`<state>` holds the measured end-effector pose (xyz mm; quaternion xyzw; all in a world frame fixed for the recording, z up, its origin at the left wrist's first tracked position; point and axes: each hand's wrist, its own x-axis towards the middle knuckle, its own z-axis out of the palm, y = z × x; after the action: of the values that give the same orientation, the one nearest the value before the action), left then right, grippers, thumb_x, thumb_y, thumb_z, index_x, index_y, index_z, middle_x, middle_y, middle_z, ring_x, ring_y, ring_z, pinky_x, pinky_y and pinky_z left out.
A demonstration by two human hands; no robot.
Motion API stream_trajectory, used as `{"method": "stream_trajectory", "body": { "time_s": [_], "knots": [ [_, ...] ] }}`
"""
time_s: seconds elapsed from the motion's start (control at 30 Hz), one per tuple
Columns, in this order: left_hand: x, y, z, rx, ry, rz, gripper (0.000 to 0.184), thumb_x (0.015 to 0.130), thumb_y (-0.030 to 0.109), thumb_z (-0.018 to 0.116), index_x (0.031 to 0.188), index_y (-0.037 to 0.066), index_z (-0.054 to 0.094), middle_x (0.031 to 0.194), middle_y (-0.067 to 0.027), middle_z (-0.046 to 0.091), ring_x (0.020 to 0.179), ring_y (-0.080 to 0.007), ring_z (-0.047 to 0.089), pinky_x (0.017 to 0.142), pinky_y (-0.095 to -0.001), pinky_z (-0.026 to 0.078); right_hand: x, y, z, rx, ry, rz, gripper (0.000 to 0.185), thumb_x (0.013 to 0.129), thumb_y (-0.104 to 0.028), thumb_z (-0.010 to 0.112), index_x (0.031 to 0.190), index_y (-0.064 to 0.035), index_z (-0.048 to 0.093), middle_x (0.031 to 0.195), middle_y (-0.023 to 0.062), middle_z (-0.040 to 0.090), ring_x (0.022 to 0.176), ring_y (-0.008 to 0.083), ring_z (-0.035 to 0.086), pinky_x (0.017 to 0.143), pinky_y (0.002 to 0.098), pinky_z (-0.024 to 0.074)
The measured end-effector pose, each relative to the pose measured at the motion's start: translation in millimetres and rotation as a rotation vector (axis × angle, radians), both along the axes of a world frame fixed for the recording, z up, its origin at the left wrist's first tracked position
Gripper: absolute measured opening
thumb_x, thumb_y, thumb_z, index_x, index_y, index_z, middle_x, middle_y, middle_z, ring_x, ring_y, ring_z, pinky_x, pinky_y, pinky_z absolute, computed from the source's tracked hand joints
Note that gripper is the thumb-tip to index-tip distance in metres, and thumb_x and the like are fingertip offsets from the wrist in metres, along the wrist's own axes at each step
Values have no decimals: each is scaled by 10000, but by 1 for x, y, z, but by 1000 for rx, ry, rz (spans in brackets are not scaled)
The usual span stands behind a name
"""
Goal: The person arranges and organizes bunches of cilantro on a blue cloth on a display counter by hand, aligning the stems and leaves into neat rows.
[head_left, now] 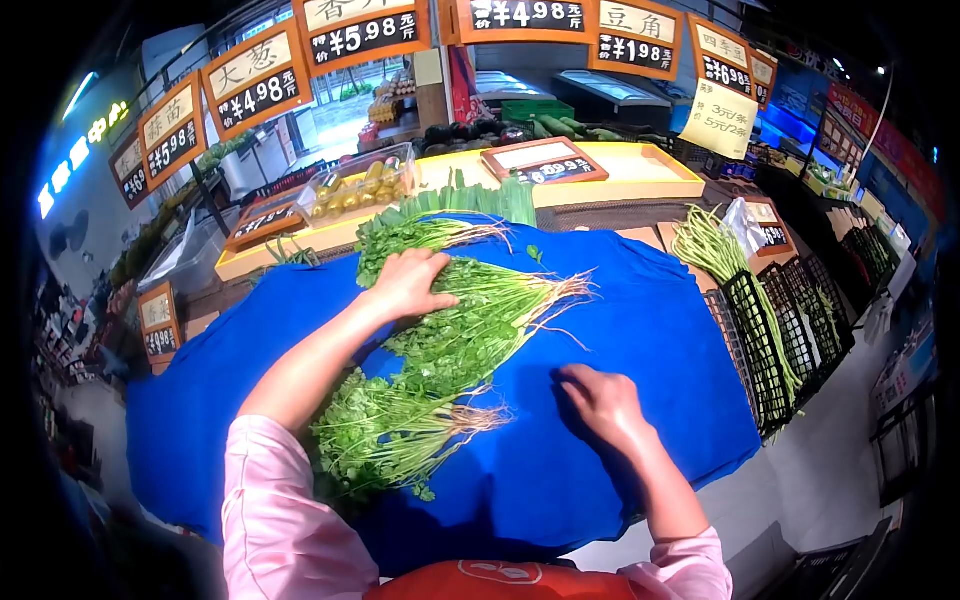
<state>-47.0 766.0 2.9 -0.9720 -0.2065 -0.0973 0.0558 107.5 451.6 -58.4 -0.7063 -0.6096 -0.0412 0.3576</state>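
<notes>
Bunches of fresh cilantro lie on a blue cloth [660, 330], leaves to the left and pale roots to the right. My left hand [410, 285] rests on the leafy part of the middle cilantro bunch [470, 335], thumb apart from the fingers, not closed around it. Nearer to me is another cilantro bunch [385, 430]; a further cilantro bunch [400, 238] lies just beyond my left hand. Over the bare cloth to the right of the roots, my right hand [605, 400] is closed with curled fingers. What it holds, if anything, is hidden.
Behind the cloth are leafy green stalks [490, 200] and a yellow-edged shelf [640, 170]. At the right, long beans [725, 250] hang over black crates [760, 340]. Price signs [365, 30] hang overhead. A clear box of packaged produce [360, 185] stands at the back left.
</notes>
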Motion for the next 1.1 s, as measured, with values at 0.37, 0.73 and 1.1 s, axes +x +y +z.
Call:
{"method": "stream_trajectory", "body": {
  "time_s": [0.37,0.73,1.1],
  "knots": [
    [-11,-11,-6,-304,-20,277,757,719,477,768,1309,76,514,1117,-187,660,1035,-345,633,886,-453,493,-12,107,-26,-54,-427,90,399,776,-74,548,1174,-79,523,640,77,597,556,281,615,463,418,435],
    [-2,-9,20,39,58,284,690,713,405,780,1291,139,514,1184,-160,597,1152,-346,540,922,-542,432,-7,74,-8,5,-119,73,364,831,-108,634,1183,-100,539,692,127,632,586,340,622,511,449,468],
    [119,-37,-26,74,69,-204,392,841,413,640,1060,89,654,1001,-99,638,1026,-274,560,853,-448,407,59,76,-44,61,660,-125,288,857,-174,716,1022,48,638,628,55,596,508,111,509,471,292,388]
  ]
}}
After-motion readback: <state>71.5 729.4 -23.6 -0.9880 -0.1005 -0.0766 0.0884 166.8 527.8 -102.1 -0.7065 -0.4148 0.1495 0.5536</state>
